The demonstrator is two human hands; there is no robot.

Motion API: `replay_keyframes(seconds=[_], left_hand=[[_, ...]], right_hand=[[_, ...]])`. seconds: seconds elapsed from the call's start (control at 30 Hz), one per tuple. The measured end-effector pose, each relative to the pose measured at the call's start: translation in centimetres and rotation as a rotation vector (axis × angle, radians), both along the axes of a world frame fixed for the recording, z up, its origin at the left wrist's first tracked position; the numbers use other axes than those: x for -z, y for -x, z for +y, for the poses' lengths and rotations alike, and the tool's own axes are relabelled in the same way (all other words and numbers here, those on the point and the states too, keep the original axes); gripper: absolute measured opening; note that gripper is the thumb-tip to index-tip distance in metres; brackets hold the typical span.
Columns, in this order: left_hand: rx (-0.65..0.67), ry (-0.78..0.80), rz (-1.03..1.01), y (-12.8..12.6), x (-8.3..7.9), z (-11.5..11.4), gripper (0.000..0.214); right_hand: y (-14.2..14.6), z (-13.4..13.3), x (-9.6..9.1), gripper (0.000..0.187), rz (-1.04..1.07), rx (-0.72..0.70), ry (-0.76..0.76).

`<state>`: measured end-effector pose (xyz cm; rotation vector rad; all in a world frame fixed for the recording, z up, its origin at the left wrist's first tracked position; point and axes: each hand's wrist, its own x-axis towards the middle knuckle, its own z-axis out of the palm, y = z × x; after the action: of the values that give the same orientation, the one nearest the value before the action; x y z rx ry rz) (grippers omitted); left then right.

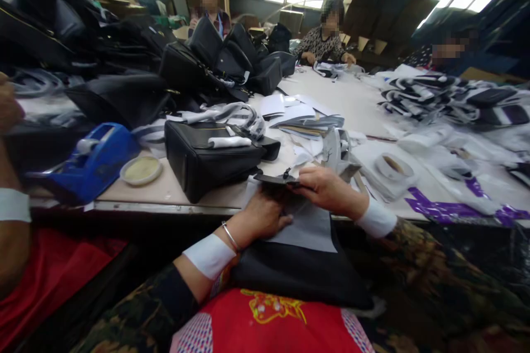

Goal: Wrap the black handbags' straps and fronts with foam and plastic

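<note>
A black bag (300,276) lies across my lap and leans against the table edge, with a pale translucent sheet (312,229) over its upper part. My right hand (327,188) pinches the dark edge at the top of this bag, where a small black fitting (286,174) shows. Just below that edge, my left hand (265,214) reaches in from the left, its fingers hidden under the edge and its thumb lying over the sheet. Beyond my left hand stands a finished-looking black handbag (202,162) with wrapped handles.
A blue tape dispenser (97,160) and a round lid with pale paste (141,169) sit at left. Stacked papers (304,116), a tape roll (391,168) and purple tape (447,204) lie on the table (339,94). Black bags pile behind; several people are around.
</note>
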<state>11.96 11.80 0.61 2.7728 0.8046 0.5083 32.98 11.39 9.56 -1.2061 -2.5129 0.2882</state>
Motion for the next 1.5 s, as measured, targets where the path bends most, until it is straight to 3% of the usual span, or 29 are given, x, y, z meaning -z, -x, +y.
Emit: replay_keyframes(seconds=[0.13,0.23,0.33,0.43,0.5,0.67,0.73,0.8,0.87,0.93,1.0,1.23,1.43,1.5], left_hand=[[0.116,0.043,-0.018,1.0,0.4,0.3,0.053],[0.212,0.1,-0.059,1.9,0.4,0.6,0.04],[0.228,0.157,-0.189,3.0,0.2,0.9,0.043],[0.196,0.181,-0.332,4.6,0.1,0.4,0.029],[0.037,0.222,-0.414,5.6,0.3,-0.6,0.023],[-0.63,0.467,-0.459,7.2,1.1,-5.0,0.024],[-0.779,0.664,-0.462,7.3,1.1,-6.3,0.033],[-0.84,0.965,-0.536,7.3,1.0,-7.0,0.045],[-0.73,1.362,-0.672,7.3,0.9,-7.2,0.052],[-0.505,1.702,-0.806,7.2,1.1,-7.0,0.055],[-0.373,1.85,-0.882,7.0,1.5,-6.6,0.059],[-0.524,1.73,-0.943,5.7,2.7,-5.8,0.064],[-0.302,1.962,-0.983,5.5,2.0,-5.9,0.061],[-0.301,1.976,-1.0,5.4,2.2,-6.0,0.057]], right_hand=[[0.1,-4.0,4.6,0.012,0.15,0.096,0.007],[0.3,-5.8,7.3,0.037,0.081,0.13,-0.064],[0.6,-6.6,8.3,0.047,-0.032,0.082,-0.117],[0.8,-7.0,8.0,0.044,-0.044,0.05,-0.114],[1.0,-7.1,7.8,0.041,-0.112,0.02,-0.1],[2.2,-7.2,7.4,0.036,-0.391,-0.088,-0.136],[2.6,-7.2,7.4,0.037,-0.453,-0.111,-0.155],[2.9,-7.3,7.3,0.036,-0.494,-0.115,-0.165],[2.8,-7.3,7.3,0.035,-0.505,-0.125,-0.164],[2.4,-7.1,7.4,0.035,-0.474,-0.14,-0.14],[1.7,-6.9,7.4,0.034,-0.394,-0.132,-0.086],[-0.3,-5.8,6.6,0.022,0.081,-0.049,0.229],[0.0,-5.8,6.0,0.021,0.04,-0.08,0.249],[0.1,-5.9,6.0,0.021,0.025,-0.074,0.242]])
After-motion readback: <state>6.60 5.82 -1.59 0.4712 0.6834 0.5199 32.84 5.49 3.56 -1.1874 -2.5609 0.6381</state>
